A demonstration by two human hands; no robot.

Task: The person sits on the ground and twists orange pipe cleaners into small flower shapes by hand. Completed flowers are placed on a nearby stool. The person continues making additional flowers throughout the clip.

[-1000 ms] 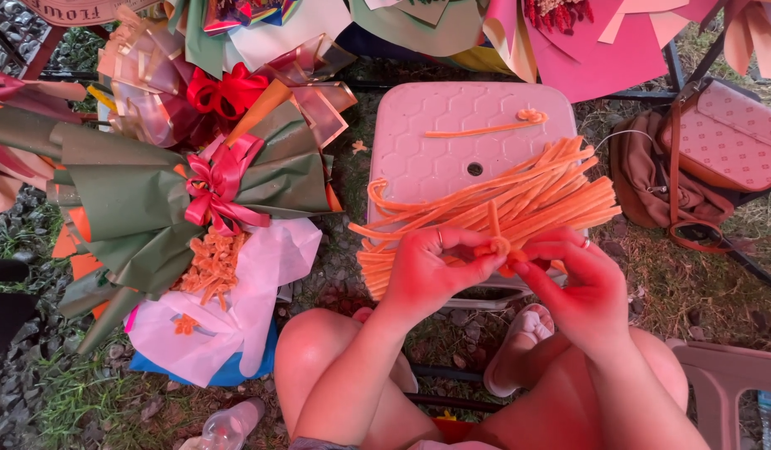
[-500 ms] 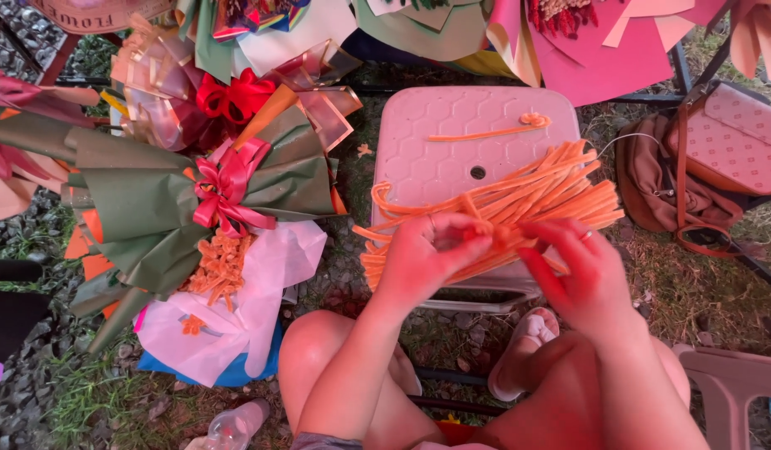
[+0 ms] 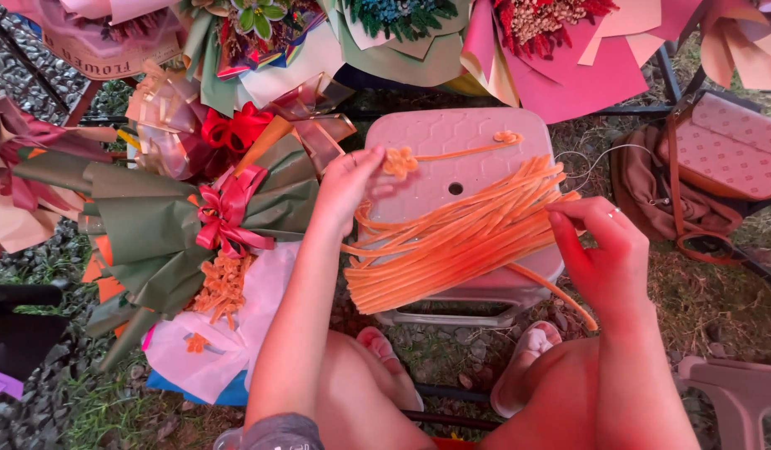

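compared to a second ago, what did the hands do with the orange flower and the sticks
The left hand carried the small orange flower up and left, away from the right hand, and now holds it over the stool. The right hand let go of it and moved to the right end of the orange stick pile. The pile, stool and bouquets stayed put.

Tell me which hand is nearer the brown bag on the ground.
Right. The right hand pinches a strand at the right end of the orange pipe cleaners, just left of the brown bag. The left hand holds a small orange flower across the stool.
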